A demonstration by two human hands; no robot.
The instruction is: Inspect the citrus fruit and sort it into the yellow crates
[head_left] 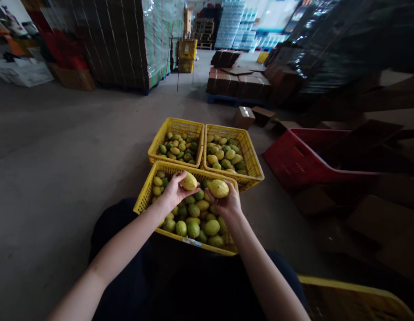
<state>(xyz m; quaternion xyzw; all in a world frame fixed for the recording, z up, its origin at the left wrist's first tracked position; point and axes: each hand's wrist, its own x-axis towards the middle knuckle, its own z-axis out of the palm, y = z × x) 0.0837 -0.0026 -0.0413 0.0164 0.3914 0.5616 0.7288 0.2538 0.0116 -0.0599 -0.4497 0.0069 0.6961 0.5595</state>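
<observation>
My left hand (173,192) holds a yellow lemon (189,181) between thumb and fingers. In my right hand (231,206) is another yellow lemon (219,189), with a small dark mark on its skin. Both hands are raised over a yellow plastic crate (145,192) in front of my legs. Many green and yellow lemons (193,229) lie in this crate; my hands and forearms hide some of them. Two more yellow crates stand just behind it, the left one (173,161) and the right one (252,157), both partly filled with lemons.
To the right stands a red crate (283,162) among cardboard pieces (383,223). Another yellow crate (354,285) is at lower right. Small boxes (244,117) and a pallet of flat cardboard (238,84) lie ahead. A tall wrapped stack (116,44) rises at back left.
</observation>
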